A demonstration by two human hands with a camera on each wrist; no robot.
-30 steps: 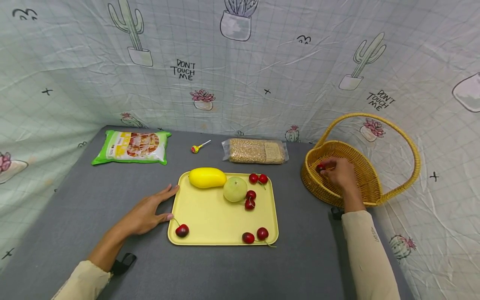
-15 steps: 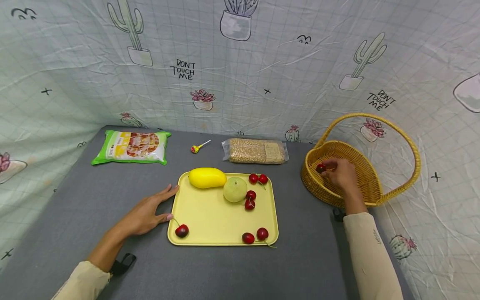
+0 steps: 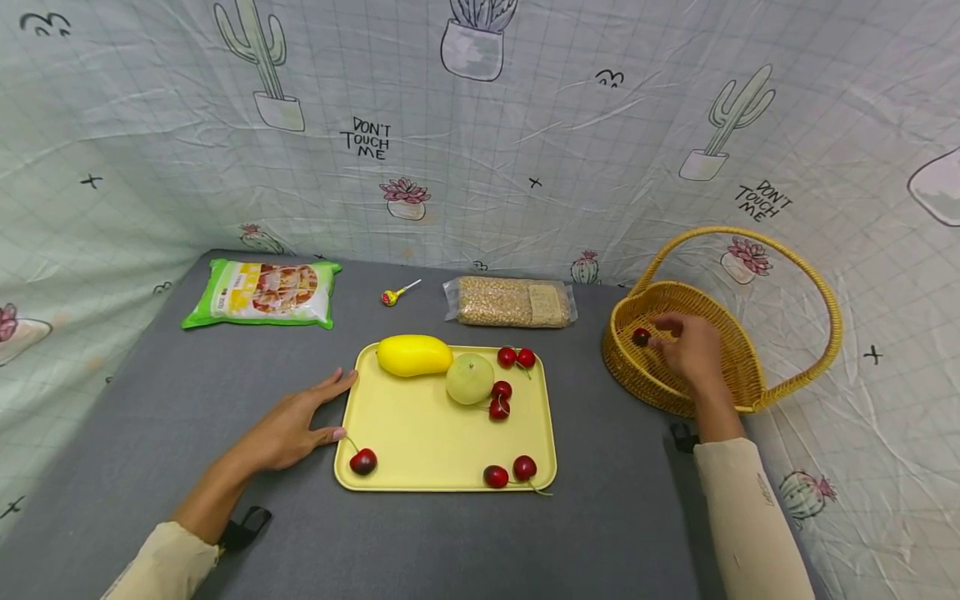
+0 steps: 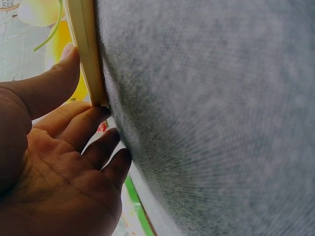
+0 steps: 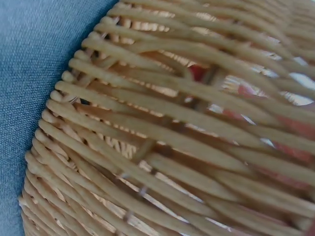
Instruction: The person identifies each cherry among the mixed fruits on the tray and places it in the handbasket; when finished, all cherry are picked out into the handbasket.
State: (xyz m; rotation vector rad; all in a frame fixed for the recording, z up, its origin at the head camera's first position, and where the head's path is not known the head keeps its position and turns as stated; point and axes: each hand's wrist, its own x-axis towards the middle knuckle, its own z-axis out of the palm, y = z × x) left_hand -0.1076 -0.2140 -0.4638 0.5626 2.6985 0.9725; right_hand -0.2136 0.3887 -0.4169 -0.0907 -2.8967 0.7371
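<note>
My left hand [image 3: 288, 429] rests at the left edge of a yellow tray [image 3: 420, 442], fingers spread, with thumb and fingertips touching its rim [image 4: 84, 49]. On the tray lie a yellow mango-shaped fruit [image 3: 414, 356], a round pale green fruit [image 3: 470, 379] and several red cherries with stems, one cherry [image 3: 363, 461] close to my left thumb. My right hand [image 3: 692, 350] is inside a wicker basket [image 3: 630, 375], its thumb and fingers apart. A dark red cherry [image 3: 641, 337] lies in the basket just left of these fingertips. The basket's weave [image 5: 162, 128] mostly hides the hand in the right wrist view.
Along the back of the grey table [image 3: 615, 517] lie a green-and-white food bag [image 3: 262, 292], a lollipop [image 3: 392, 297] and a clear pack of grains [image 3: 510, 302]. The basket's tall arched handle [image 3: 813, 275] rises at the right. A patterned cloth [image 3: 480, 167] hangs behind.
My right hand has let go of the cherry and drawn slightly right, leaving it in the basket. The left hand and tray have stayed put.
</note>
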